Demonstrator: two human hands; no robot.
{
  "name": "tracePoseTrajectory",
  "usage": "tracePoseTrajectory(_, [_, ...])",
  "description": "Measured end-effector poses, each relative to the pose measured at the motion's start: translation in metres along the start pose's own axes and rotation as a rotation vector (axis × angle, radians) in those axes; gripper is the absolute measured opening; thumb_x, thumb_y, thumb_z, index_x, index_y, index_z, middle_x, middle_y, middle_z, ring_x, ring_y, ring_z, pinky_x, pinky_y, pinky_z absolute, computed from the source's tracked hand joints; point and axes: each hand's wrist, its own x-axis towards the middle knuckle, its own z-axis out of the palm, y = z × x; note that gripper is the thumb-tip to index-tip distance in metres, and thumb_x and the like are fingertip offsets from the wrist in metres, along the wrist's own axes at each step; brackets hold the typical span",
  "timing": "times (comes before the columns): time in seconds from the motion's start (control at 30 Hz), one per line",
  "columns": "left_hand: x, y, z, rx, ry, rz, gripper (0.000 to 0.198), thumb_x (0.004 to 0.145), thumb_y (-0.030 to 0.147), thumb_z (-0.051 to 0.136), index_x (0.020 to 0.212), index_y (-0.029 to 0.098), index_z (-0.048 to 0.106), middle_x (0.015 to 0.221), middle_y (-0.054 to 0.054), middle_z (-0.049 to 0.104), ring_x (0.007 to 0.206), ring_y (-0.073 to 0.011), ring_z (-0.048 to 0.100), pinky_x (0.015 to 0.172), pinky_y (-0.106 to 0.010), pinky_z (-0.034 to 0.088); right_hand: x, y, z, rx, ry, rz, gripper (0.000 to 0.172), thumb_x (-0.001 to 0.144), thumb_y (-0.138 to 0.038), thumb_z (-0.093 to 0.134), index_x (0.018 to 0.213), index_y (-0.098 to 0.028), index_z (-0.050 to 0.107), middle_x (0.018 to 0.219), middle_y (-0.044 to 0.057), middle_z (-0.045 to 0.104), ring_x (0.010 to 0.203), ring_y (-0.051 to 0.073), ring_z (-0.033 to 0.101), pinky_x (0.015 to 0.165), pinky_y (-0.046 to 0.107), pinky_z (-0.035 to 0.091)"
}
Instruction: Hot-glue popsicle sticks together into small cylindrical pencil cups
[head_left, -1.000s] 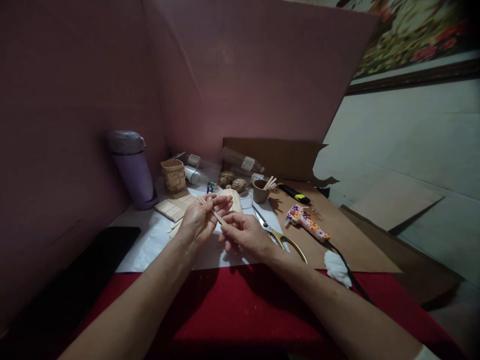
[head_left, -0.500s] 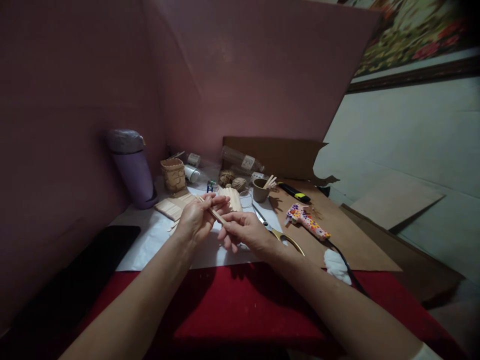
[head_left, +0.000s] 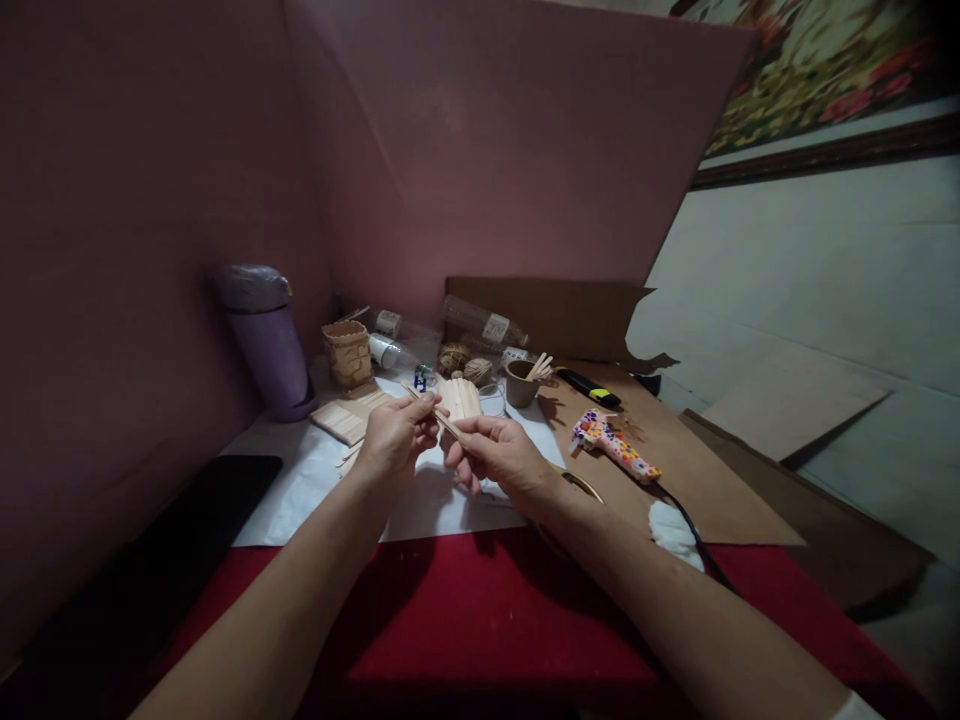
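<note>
Slim wooden craft sticks (head_left: 448,424) lie slantwise between my two hands, above the white paper; their exact number is hard to make out. My left hand (head_left: 396,437) pinches the upper left end between thumb and fingers. At the lower right end, my right hand (head_left: 504,456) grips with thumb and forefinger, its other fingers curled below. Just behind the hands rests a panel of side-by-side sticks (head_left: 459,398). A stick-covered cardboard piece (head_left: 349,415) is left of my left hand. Scissors with a gold handle (head_left: 583,484) are mostly hidden by my right hand and forearm.
A purple tumbler (head_left: 266,345) and a woven-looking cup (head_left: 347,355) stand at left. Plastic bottles (head_left: 484,320), twine balls (head_left: 477,371) and a pot of sticks (head_left: 520,386) are behind. A patterned glue gun (head_left: 615,445) and a yellow-black cutter (head_left: 589,386) lie on cardboard at right.
Both hands have shifted slightly right with the sticks, and my left fingers have closed in more. My right hand now covers more of the scissors.
</note>
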Motion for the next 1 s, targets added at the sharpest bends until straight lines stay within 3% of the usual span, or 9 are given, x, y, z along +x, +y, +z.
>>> tracePoseTrajectory(0.2, [-0.0022, -0.0001, 0.0002, -0.047, -0.089, 0.005, 0.015, 0.083, 0.006, 0.061, 0.069, 0.005, 0.068, 0.059, -0.007, 0.064, 0.043, -0.0076, 0.052, 0.043, -0.018, 0.041, -0.0011, -0.0034, -0.0025, 0.005, -0.043, 0.005, 0.023, 0.078, -0.032, 0.070, 0.089, -0.012, 0.070, 0.064, 0.000, 0.067, 0.043, 0.006, 0.055, 0.039, 0.018, 0.043])
tracePoseTrajectory(0.47, [-0.0019, 0.0021, 0.0012, -0.058, -0.084, 0.041, 0.015, 0.084, 0.003, 0.059, 0.072, 0.003, 0.068, 0.058, -0.007, 0.063, 0.042, -0.0066, 0.051, 0.040, -0.016, 0.037, -0.0029, -0.0092, -0.0015, 0.119, -0.084, 0.035, 0.015, 0.078, -0.023, 0.065, 0.088, -0.012, 0.069, 0.065, 0.001, 0.068, 0.042, 0.007, 0.054, 0.040, 0.017, 0.041])
tracePoseTrajectory(0.67, [-0.0014, 0.0030, 0.0012, -0.093, -0.061, 0.014, 0.018, 0.084, 0.003, 0.059, 0.068, 0.004, 0.068, 0.058, -0.007, 0.062, 0.042, -0.0059, 0.050, 0.042, -0.017, 0.039, -0.0024, -0.0080, -0.0026, 0.131, -0.021, 0.080, 0.038, 0.095, -0.037, 0.044, 0.081, -0.010, 0.066, 0.065, 0.006, 0.069, 0.043, 0.009, 0.055, 0.042, 0.020, 0.041])
tracePoseTrajectory(1.0, [-0.0028, 0.0041, 0.0024, -0.078, -0.040, 0.003, 0.015, 0.081, 0.003, 0.061, 0.068, 0.004, 0.068, 0.059, -0.006, 0.062, 0.043, -0.0060, 0.049, 0.040, -0.016, 0.037, -0.0035, -0.0049, -0.0041, 0.102, -0.064, 0.061, 0.029, 0.086, -0.040, 0.063, 0.081, -0.011, 0.066, 0.061, 0.002, 0.065, 0.042, 0.007, 0.053, 0.040, 0.019, 0.039])
